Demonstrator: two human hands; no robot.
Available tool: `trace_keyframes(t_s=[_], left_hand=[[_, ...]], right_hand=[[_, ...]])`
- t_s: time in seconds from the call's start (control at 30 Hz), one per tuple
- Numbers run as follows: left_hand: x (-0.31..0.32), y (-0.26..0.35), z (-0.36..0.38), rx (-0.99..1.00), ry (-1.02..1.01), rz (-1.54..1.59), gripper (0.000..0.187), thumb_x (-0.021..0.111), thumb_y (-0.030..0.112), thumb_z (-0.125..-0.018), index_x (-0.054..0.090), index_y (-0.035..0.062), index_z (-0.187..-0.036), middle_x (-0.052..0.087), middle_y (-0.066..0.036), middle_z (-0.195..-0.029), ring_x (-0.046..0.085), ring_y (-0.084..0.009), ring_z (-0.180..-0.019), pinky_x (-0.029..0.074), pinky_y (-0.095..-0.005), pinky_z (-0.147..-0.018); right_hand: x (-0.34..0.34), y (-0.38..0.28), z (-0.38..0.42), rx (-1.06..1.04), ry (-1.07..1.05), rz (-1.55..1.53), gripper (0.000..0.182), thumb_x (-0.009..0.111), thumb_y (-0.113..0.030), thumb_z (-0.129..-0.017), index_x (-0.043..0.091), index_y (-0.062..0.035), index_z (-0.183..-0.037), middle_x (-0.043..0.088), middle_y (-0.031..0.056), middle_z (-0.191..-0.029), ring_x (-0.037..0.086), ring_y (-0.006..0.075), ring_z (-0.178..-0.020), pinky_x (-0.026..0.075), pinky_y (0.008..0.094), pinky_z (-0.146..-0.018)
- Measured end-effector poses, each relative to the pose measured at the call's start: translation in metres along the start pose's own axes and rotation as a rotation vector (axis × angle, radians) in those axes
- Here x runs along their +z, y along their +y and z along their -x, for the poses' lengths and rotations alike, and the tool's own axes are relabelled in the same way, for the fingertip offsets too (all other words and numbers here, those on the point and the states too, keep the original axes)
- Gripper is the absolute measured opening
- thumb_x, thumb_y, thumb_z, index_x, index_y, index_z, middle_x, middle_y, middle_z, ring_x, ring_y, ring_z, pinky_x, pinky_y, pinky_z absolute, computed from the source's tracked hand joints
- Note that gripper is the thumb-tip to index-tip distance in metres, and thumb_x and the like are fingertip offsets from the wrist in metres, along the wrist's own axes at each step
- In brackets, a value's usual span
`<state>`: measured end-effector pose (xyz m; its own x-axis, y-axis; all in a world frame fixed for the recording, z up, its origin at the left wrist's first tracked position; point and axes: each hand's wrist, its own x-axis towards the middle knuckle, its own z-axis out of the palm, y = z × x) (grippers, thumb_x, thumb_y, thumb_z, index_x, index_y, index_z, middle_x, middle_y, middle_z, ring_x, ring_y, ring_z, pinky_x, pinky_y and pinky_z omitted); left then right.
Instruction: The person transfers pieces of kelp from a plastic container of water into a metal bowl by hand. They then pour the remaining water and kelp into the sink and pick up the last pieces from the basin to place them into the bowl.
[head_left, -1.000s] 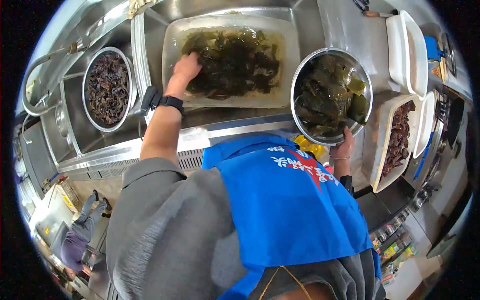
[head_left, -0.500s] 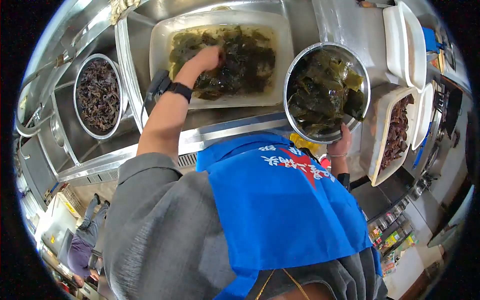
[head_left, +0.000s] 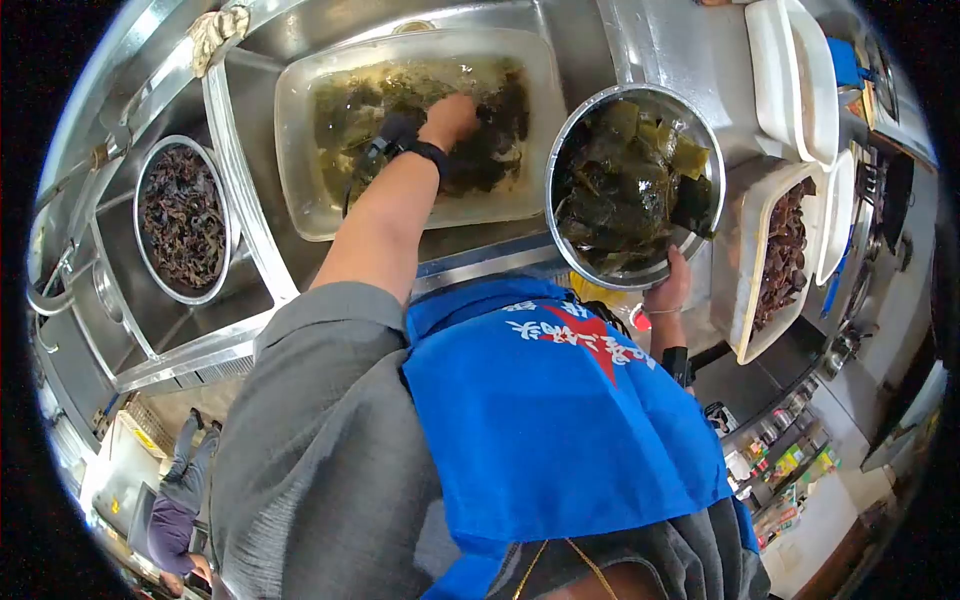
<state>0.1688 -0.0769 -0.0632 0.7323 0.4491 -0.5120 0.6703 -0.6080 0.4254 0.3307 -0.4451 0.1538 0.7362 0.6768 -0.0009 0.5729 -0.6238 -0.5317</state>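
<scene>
My left hand [head_left: 452, 118] reaches into a pale plastic tub [head_left: 300, 205] of cloudy yellowish water. Dark green seaweed [head_left: 490, 150] lies around it in the tub; its fingers are hidden in the water and leaves. At the lower right edge of a round metal bowl [head_left: 556, 215], my right hand [head_left: 672, 283] grips the rim. Broad, wet green seaweed pieces [head_left: 625, 180] fill much of this bowl, which stands right of the tub.
Left, a metal bowl of dark brown strips [head_left: 183, 220] sits in a sink. Right are a tub of reddish-brown pieces [head_left: 785, 255] and stacked white containers [head_left: 790, 80]. A cloth [head_left: 216, 38] hangs on the sink edge. Another person [head_left: 172, 525] is lower left.
My left hand has moved right and a little down within the tub. The surroundings have shifted slightly left in view. My right hand stays on the bowl's rim.
</scene>
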Motion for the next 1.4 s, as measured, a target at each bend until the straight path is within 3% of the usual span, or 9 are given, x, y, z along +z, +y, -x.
trace_keyframes(t_s=[0.4, 0.6, 0.73, 0.8, 1.03, 1.1, 1.23, 1.33, 1.4], left_hand=[[-0.012, -0.016, 0.073, 0.179, -0.244, -0.049, 0.034, 0.053, 0.020, -0.066, 0.054, 0.0071, -0.098, 0.057, -0.015, -0.089, 0.054, -0.0324, -0.085, 0.043, -0.0405, -0.073], [-0.088, -0.003, 0.126, -0.112, 0.029, 0.582, 0.032, 0.055, 0.018, -0.073, 0.051, 0.0017, -0.100, 0.055, -0.021, -0.093, 0.051, -0.0351, -0.089, 0.041, -0.0380, -0.076], [-0.063, -0.040, 0.128, -0.121, 0.171, 0.110, 0.035, 0.052, 0.021, -0.074, 0.050, -0.0002, -0.102, 0.053, -0.020, -0.099, 0.050, -0.0328, -0.092, 0.039, -0.0352, -0.082], [-0.097, -0.018, 0.157, -0.203, 0.177, 0.697, 0.035, 0.049, 0.021, -0.073, 0.051, 0.0003, -0.102, 0.054, -0.020, -0.098, 0.050, -0.0326, -0.093, 0.039, -0.0348, -0.082], [-0.089, -0.035, 0.165, -0.274, 0.301, 0.199, 0.038, 0.052, 0.024, -0.070, 0.052, 0.0018, -0.101, 0.055, -0.020, -0.095, 0.051, -0.0325, -0.091, 0.040, -0.0380, -0.079], [-0.099, -0.028, 0.172, -0.189, 0.477, 0.233, 0.040, 0.052, 0.027, -0.070, 0.052, 0.0005, -0.099, 0.056, -0.019, -0.090, 0.052, -0.0330, -0.088, 0.041, -0.0388, -0.077], [-0.147, 0.038, 0.197, -0.082, 0.606, 0.538, 0.035, 0.051, 0.024, -0.072, 0.052, 0.0000, -0.098, 0.056, -0.019, -0.089, 0.054, -0.0314, -0.085, 0.041, -0.0352, -0.076], [-0.167, 0.103, 0.207, 0.183, 0.720, 0.688, 0.032, 0.050, 0.022, -0.074, 0.052, -0.0003, -0.096, 0.057, -0.018, -0.089, 0.055, -0.0282, -0.081, 0.041, -0.0322, -0.076], [-0.177, 0.153, 0.217, 0.397, 0.652, 0.829, 0.031, 0.051, 0.022, -0.074, 0.052, 0.0005, -0.097, 0.056, -0.018, -0.088, 0.054, -0.0287, -0.081, 0.042, -0.0335, -0.076]], right_hand=[[0.000, 0.012, -0.002, -0.258, 0.007, 0.157, 0.037, 0.058, -0.004, -0.065, 0.048, 0.0009, -0.100, 0.055, 0.0192, -0.089, 0.053, 0.0335, -0.084, 0.041, 0.0368, -0.074], [0.002, 0.020, -0.003, -0.322, 0.046, 0.161, 0.036, 0.058, -0.004, -0.066, 0.048, -0.0001, -0.100, 0.055, 0.0188, -0.090, 0.053, 0.0316, -0.083, 0.042, 0.0361, -0.073], [0.006, 0.014, -0.003, -0.292, 0.090, 0.173, 0.031, 0.056, -0.009, -0.070, 0.048, 0.0002, -0.099, 0.055, 0.0155, -0.089, 0.054, 0.0279, -0.081, 0.042, 0.0346, -0.072], [0.014, 0.018, -0.006, 0.447, 0.055, -0.871, 0.027, 0.053, -0.016, -0.074, 0.050, 0.0005, -0.096, 0.055, 0.0114, -0.087, 0.054, 0.0235, -0.080, 0.043, 0.0329, -0.071], [0.007, -0.003, -0.007, 0.576, 0.054, -0.983, 0.026, 0.052, -0.017, -0.075, 0.051, 0.0004, -0.094, 0.055, 0.0098, -0.085, 0.053, 0.0207, -0.077, 0.043, 0.0313, -0.069], [0.012, 0.006, -0.003, 0.190, 0.062, -0.527, 0.026, 0.053, -0.008, -0.073, 0.050, -0.0004, -0.097, 0.055, 0.0127, -0.086, 0.054, 0.0235, -0.077, 0.043, 0.0319, -0.069], [0.008, 0.002, -0.006, 0.472, 0.052, -0.927, 0.025, 0.049, -0.018, -0.078, 0.052, 0.0011, -0.095, 0.050, 0.0098, -0.089, 0.051, 0.0206, -0.083, 0.043, 0.0328, -0.072], [0.009, 0.015, -0.003, -0.279, 0.093, 0.184, 0.025, 0.051, -0.019, -0.077, 0.052, 0.0014, -0.091, 0.052, 0.0084, -0.085, 0.052, 0.0205, -0.082, 0.043, 0.0322, -0.072], [0.010, -0.003, -0.005, 0.378, 0.081, -0.843, 0.026, 0.052, -0.016, -0.075, 0.052, 0.0009, -0.094, 0.053, 0.0104, -0.086, 0.053, 0.0223, -0.081, 0.043, 0.0325, -0.071]])
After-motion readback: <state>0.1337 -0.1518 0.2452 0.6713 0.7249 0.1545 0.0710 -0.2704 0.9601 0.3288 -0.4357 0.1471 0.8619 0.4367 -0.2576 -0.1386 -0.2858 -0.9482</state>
